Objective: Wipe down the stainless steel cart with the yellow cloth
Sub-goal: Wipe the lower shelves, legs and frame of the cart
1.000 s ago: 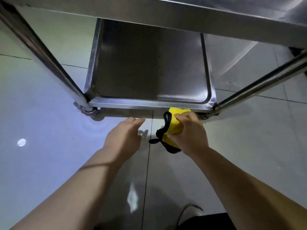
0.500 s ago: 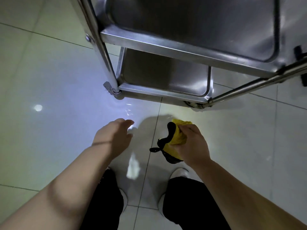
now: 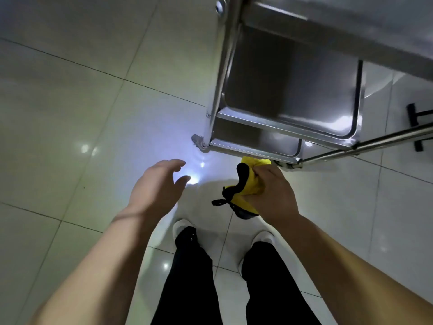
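The stainless steel cart (image 3: pixel 290 90) fills the upper right, with tiered tray shelves and round upright legs. My right hand (image 3: pixel 271 193) grips the bunched yellow cloth (image 3: pixel 250 184), which has a black edge and a black strap hanging from it. The cloth sits just in front of the lowest shelf's front rim, close to its right corner; whether it touches is unclear. My left hand (image 3: pixel 157 186) hovers over the floor to the left with relaxed fingers, holding nothing.
The floor is glossy pale tile (image 3: pixel 82 113) with light reflections. My legs in black trousers and white shoes (image 3: pixel 182 228) stand below the hands. A black stand base (image 3: pixel 419 123) sits on the floor right of the cart.
The view has pulled back and up from the cart, and it now sits at the upper right. My right hand moved off the lowest shelf's rim while still gripping the cloth.
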